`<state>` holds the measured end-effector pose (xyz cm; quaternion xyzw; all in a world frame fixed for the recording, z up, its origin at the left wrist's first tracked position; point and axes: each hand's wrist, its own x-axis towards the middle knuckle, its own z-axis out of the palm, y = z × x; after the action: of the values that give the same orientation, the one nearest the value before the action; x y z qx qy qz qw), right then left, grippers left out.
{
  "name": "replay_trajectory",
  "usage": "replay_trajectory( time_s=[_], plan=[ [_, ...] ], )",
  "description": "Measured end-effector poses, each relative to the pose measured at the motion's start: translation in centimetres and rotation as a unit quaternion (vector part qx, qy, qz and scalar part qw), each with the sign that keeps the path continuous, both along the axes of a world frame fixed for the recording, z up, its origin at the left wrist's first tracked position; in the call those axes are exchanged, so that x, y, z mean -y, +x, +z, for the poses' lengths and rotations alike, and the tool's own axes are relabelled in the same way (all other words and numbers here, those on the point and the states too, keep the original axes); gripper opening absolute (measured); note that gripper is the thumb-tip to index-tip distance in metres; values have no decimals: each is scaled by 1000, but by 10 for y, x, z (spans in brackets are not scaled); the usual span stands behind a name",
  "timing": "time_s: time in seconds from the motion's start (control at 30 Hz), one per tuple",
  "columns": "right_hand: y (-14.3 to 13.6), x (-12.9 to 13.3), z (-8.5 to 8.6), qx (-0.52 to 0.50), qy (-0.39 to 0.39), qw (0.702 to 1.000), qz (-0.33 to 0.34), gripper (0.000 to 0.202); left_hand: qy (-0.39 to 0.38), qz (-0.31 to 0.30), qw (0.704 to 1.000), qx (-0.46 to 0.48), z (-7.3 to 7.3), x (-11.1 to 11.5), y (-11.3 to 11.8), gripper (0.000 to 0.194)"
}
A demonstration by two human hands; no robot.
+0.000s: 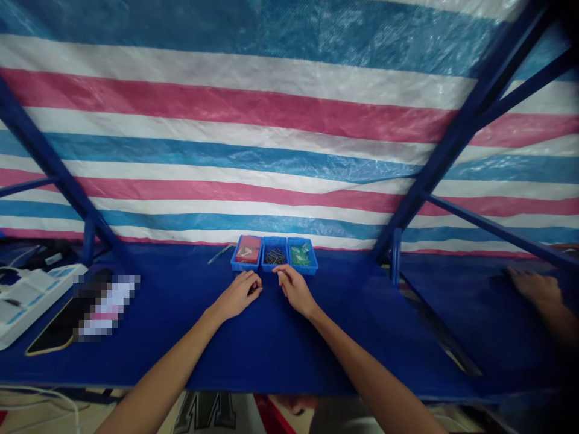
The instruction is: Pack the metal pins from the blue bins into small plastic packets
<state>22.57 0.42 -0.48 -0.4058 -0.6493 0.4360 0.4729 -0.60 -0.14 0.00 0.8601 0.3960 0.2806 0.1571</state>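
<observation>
Metal bits (pixel 274 257), small, thin and dark like screws, sit in a heap in the middle blue tub (pixel 275 242), near the middle of the worktop's (pixel 167 295) far edge. Each one should be light and hard, so it won't squash, but it may slip and roll. They look tangled, so pinch just one by its middle with your thumb and a fingertip.

Your right hand (pixel 293 289) is by the front of that tub, thumb and fingers bent close together. You can't tell from here if a bit is in them. Your left hand (pixel 239 293) lies just in front of the left tub (pixel 244 266), fingers curled in. A dark spot shows there, but you can't tell if it's a thing or a shadow.

The left tub has a red block (pixel 248 248) with pale bits on top. Green packets (pixel 300 254) fill the right tub (pixel 305 270); they look soft and slick, so hold those by a corner. Toward the worktop's near left corner are a phone (pixel 54 330) and a white power strip (pixel 40 304).
</observation>
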Motion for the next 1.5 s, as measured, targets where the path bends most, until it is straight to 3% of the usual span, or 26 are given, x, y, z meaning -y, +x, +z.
replay_trajectory(
  time_s=[0.23,0.47,0.67,0.83,0.93,1.1,1.2,1.3,1.4,1.5],
  plan=[
    [7,2,7,105,132,981,-94,31,3,3,1000,2,2,2,-1,13],
    [8,4,8,121,144,972,-141,22,-5,4,1000,10,2,1,0,13],
    [2,0,6,-46,-8,997,-58,32,-4,5,1000,7,1,1,0,11],
    [0,-1,7,-150,-103,983,-1,36,-5,4,1000,9,1,1,0,11],
    [0,1,8,-169,-121,978,22,38,-4,5,1000,9,1,1,0,12],
    [1,1,7,-78,-55,995,-9,32,-5,3,1000,4,0,0,-1,14],
    [3,2,6,22,60,995,-79,19,-2,4,1000,8,-1,-1,-1,15],
    [6,5,7,110,154,976,-108,14,-2,6,1000,11,-1,-1,-1,15],
    [6,7,8,131,179,969,-109,11,-5,4,1000,7,1,0,-1,14],
    [5,6,8,99,136,979,-117,11,-5,5,1000,7,2,1,0,14]
  ],
)
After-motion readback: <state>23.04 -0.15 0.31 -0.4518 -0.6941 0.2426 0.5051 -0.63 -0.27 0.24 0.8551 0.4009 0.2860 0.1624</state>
